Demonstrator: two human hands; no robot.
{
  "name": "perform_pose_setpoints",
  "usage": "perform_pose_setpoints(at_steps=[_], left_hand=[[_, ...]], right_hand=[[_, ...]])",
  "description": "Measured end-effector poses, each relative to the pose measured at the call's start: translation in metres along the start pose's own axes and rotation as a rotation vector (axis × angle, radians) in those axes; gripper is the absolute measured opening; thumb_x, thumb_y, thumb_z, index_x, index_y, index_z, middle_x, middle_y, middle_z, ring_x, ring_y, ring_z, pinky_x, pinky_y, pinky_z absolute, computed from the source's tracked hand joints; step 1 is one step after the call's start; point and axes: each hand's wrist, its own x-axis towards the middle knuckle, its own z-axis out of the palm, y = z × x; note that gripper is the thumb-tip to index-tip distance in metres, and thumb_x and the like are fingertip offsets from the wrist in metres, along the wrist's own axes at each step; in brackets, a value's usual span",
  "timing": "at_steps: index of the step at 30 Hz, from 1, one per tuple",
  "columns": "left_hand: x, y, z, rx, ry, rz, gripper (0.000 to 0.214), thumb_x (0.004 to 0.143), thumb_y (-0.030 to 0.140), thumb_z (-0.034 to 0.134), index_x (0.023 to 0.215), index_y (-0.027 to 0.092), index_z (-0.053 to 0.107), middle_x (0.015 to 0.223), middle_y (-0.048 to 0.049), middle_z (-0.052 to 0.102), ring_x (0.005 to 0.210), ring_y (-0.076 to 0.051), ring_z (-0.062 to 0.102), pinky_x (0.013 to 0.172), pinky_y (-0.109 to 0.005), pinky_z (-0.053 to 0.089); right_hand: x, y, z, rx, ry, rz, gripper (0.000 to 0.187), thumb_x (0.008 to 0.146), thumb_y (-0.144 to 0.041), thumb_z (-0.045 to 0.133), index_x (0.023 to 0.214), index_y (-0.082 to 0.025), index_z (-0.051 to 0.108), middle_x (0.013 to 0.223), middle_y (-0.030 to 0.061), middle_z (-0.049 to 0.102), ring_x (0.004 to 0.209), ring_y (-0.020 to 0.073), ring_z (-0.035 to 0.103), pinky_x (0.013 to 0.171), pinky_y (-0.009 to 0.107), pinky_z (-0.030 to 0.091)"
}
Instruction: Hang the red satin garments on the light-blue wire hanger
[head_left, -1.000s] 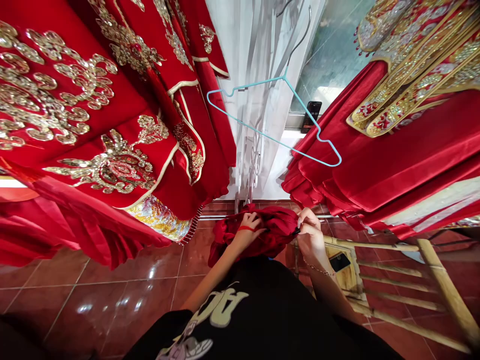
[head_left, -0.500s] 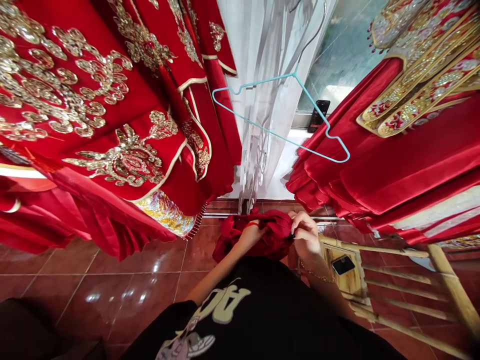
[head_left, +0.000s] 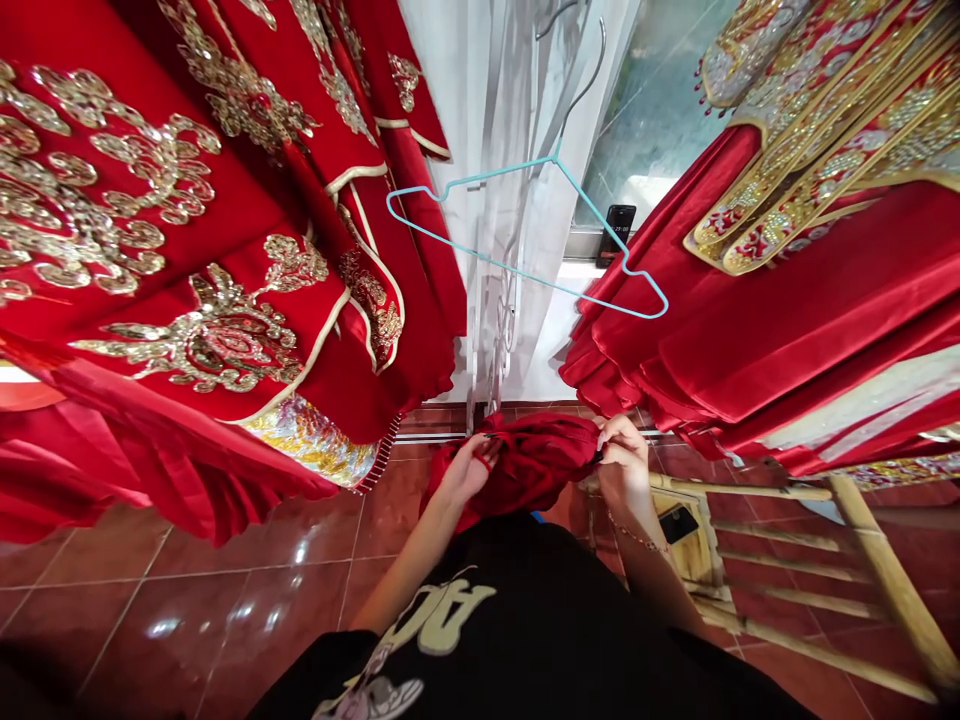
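Observation:
A bunched red cloth (head_left: pixel 529 460) is held low in front of my black shirt, between both hands. My left hand (head_left: pixel 466 468) grips its left side with curled fingers. My right hand (head_left: pixel 624 462) pinches its right edge, fingers closed, a thin bracelet on the wrist. An empty light blue wire hanger (head_left: pixel 525 240) hangs just above the cloth, in front of a sheer white curtain (head_left: pixel 517 130).
Red garments with gold embroidery (head_left: pixel 187 230) hang at the left, more red robes (head_left: pixel 787 290) at the right. A bamboo chair (head_left: pixel 787 560) stands beside my right arm with a dark phone (head_left: pixel 681 524) on it. Another phone (head_left: pixel 615 232) leans at the window. The floor is glossy red tile (head_left: pixel 187 600).
My left hand has slid from the top of the cloth down to its left side. The view has swung slightly, so the hanger sits further left.

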Motion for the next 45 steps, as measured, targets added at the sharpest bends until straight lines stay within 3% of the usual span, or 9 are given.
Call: perform_pose_setpoints(at_steps=[3,6,10,13,19,24,29,37,45], left_hand=[[-0.002,0.009,-0.007,-0.016,0.013,0.054,0.032,0.072,0.009,0.072,0.059,0.019,0.044,0.059,0.0059,0.059,0.064,-0.008,0.064,0.077,-0.02,0.053],[-0.005,0.012,-0.014,0.048,-0.018,0.029,0.033,0.072,0.014,0.079,0.064,0.018,0.048,0.061,0.0042,0.063,0.055,-0.007,0.06,0.065,-0.02,0.052],[-0.004,-0.009,-0.005,0.172,-0.073,-0.035,0.027,0.074,0.028,0.083,0.07,0.014,0.06,0.058,0.0009,0.064,0.035,-0.003,0.041,0.041,-0.018,0.034],[0.002,-0.029,0.009,0.219,-0.087,-0.059,0.028,0.071,0.029,0.085,0.067,0.012,0.064,0.052,0.0018,0.061,0.031,-0.003,0.036,0.037,-0.019,0.025],[0.01,-0.03,0.013,0.097,0.028,0.028,0.02,0.067,0.015,0.085,0.068,0.014,0.065,0.056,0.0053,0.061,0.049,-0.005,0.051,0.055,-0.016,0.041],[0.006,-0.02,0.01,-0.094,0.087,-0.033,0.01,0.075,0.011,0.072,0.071,0.014,0.064,0.068,0.0006,0.066,0.059,-0.007,0.058,0.062,-0.018,0.047],[-0.001,-0.013,0.009,-0.213,0.063,-0.08,0.028,0.079,0.016,0.064,0.055,0.018,0.05,0.062,-0.0012,0.06,0.064,-0.012,0.062,0.063,-0.024,0.05],[-0.007,-0.022,-0.009,-0.188,0.096,0.002,0.028,0.061,-0.004,0.078,0.058,0.014,0.057,0.06,0.0037,0.062,0.059,-0.007,0.058,0.066,-0.017,0.047],[-0.011,-0.028,-0.01,-0.329,0.095,-0.027,0.021,0.079,0.002,0.066,0.072,0.016,0.053,0.069,0.0023,0.061,0.062,-0.007,0.06,0.062,-0.019,0.046]], right_hand=[[0.002,-0.001,-0.005,-0.005,-0.023,0.004,0.018,0.053,-0.008,0.057,0.062,-0.023,0.062,0.06,-0.0038,0.055,0.057,0.0111,0.045,0.055,0.026,0.033],[0.001,0.001,-0.01,-0.021,-0.037,0.013,0.017,0.052,-0.008,0.057,0.061,-0.022,0.061,0.059,-0.0036,0.053,0.058,0.0117,0.044,0.056,0.026,0.031],[-0.004,0.007,-0.007,-0.009,-0.085,0.049,0.018,0.054,-0.007,0.057,0.062,-0.022,0.062,0.062,-0.0024,0.055,0.061,0.0124,0.045,0.058,0.026,0.032],[-0.007,0.008,-0.002,0.002,-0.121,0.073,0.016,0.055,-0.008,0.058,0.062,-0.022,0.062,0.062,-0.0018,0.055,0.061,0.0134,0.045,0.058,0.027,0.031],[-0.006,0.003,0.0,0.034,-0.093,0.064,0.018,0.051,-0.007,0.057,0.059,-0.022,0.063,0.059,-0.0019,0.054,0.059,0.0132,0.044,0.057,0.027,0.031],[0.0,0.004,-0.001,0.038,-0.027,0.102,0.015,0.049,-0.01,0.056,0.056,-0.022,0.06,0.056,-0.0022,0.052,0.057,0.0133,0.041,0.055,0.027,0.03],[0.008,0.007,-0.006,0.063,0.035,0.091,0.013,0.047,-0.011,0.057,0.054,-0.022,0.057,0.054,-0.0029,0.049,0.054,0.0122,0.039,0.053,0.026,0.028],[0.004,0.009,-0.009,0.022,-0.022,0.068,0.015,0.048,-0.011,0.055,0.058,-0.022,0.057,0.057,-0.0021,0.052,0.056,0.013,0.041,0.054,0.028,0.03],[0.001,0.011,-0.004,0.049,-0.038,0.099,0.015,0.048,-0.01,0.054,0.057,-0.022,0.056,0.054,-0.0033,0.049,0.054,0.0122,0.038,0.053,0.027,0.027]])
